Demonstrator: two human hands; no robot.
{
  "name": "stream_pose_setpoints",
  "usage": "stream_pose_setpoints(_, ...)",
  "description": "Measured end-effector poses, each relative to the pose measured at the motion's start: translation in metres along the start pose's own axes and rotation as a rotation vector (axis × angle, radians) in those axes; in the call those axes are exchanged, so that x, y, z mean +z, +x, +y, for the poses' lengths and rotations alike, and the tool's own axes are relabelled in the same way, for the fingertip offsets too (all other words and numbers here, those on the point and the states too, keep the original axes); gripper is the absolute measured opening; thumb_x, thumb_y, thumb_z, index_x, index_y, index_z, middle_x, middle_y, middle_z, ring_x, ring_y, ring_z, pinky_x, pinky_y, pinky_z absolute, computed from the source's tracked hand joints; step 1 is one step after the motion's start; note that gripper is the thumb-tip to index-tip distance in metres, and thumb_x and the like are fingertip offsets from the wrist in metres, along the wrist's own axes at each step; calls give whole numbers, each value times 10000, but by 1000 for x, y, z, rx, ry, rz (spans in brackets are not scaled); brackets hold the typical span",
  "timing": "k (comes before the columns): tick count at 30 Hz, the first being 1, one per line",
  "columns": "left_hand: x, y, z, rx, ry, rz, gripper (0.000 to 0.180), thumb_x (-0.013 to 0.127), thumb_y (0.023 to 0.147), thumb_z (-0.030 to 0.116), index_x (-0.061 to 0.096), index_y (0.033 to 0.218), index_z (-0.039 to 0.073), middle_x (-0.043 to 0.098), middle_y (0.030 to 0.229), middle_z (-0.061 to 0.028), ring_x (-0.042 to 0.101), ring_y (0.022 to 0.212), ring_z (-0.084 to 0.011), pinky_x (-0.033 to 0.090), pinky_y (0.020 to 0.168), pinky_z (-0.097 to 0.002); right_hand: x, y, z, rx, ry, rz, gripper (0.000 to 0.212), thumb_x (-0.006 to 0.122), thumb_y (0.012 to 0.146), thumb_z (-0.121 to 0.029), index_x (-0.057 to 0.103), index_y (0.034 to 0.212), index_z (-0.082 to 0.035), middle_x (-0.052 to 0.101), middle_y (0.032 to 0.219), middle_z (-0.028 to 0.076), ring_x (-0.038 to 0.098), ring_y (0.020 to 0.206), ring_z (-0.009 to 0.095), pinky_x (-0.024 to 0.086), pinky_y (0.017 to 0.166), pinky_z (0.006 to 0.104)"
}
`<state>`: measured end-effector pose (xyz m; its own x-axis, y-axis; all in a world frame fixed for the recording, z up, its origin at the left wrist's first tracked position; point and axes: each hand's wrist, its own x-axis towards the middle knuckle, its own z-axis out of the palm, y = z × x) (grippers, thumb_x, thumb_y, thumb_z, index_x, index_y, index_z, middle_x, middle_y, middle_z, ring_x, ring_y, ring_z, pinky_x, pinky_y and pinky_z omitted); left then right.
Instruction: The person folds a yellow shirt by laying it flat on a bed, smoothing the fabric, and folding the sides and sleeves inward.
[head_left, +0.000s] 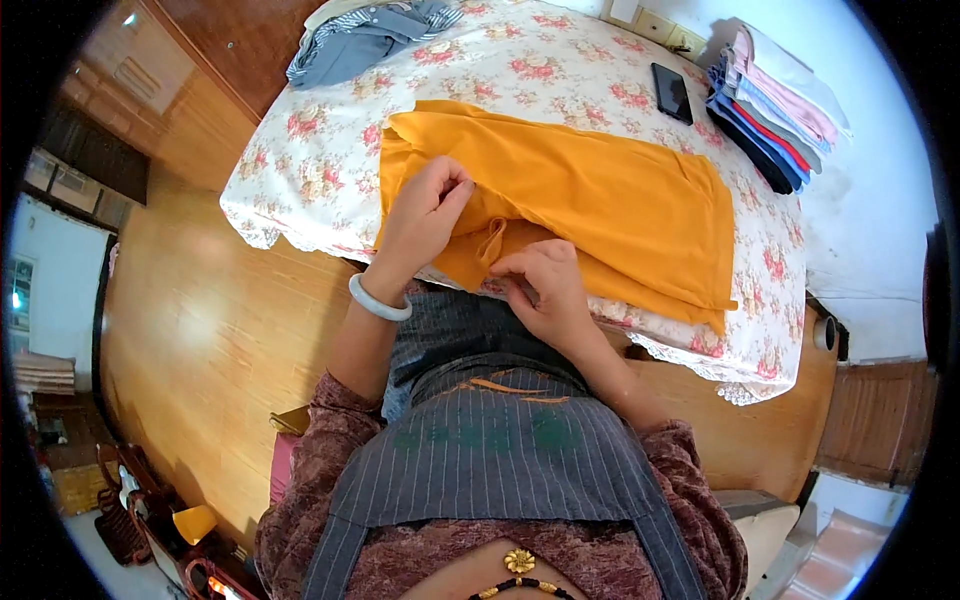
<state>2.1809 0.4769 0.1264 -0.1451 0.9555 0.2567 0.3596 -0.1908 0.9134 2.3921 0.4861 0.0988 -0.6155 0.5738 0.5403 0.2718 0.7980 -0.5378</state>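
Note:
A mustard-yellow garment (pixel 600 195) lies folded lengthwise across the near side of the table. My left hand (pixel 432 205), with a pale bangle on its wrist, pinches the cloth's edge near the garment's left end. Just right of it, a narrow looped strip of the same cloth (pixel 489 243) hangs by the open fold. My right hand (pixel 548 288) is closed at the garment's near edge, thumb and forefinger pinched on the cloth beside that loop. The fingertips of both hands are partly hidden. What kind of garment it is, I cannot tell.
The table's floral cloth (pixel 310 175) has a lace edge hanging over the front. Grey-blue clothing (pixel 370 45) lies at the far left. A black phone (pixel 671 93) rests at the far right, beside a stack of folded clothes (pixel 770 110) against the wall.

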Motion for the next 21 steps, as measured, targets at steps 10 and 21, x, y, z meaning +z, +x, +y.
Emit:
stream_pose_setpoints(10,2,-19,-15,-116,-210,4,84,565,956,104,548,940,24,524,805,27,468,731,-38,392,631,-203,8,4,-12,198,-49,86,361,789,725,-176,598,1021,-98,614,904,49,564,872,278,383,834,388)
stream_pose_setpoints(21,-3,-14,-6,-98,-244,-65,70,571,951,97,546,946,32,520,819,35,453,728,-30,392,633,-189,2,10,3,-304,37,-317,174,654,764,-92,659,931,-141,657,967,19,588,942,228,399,852,393)
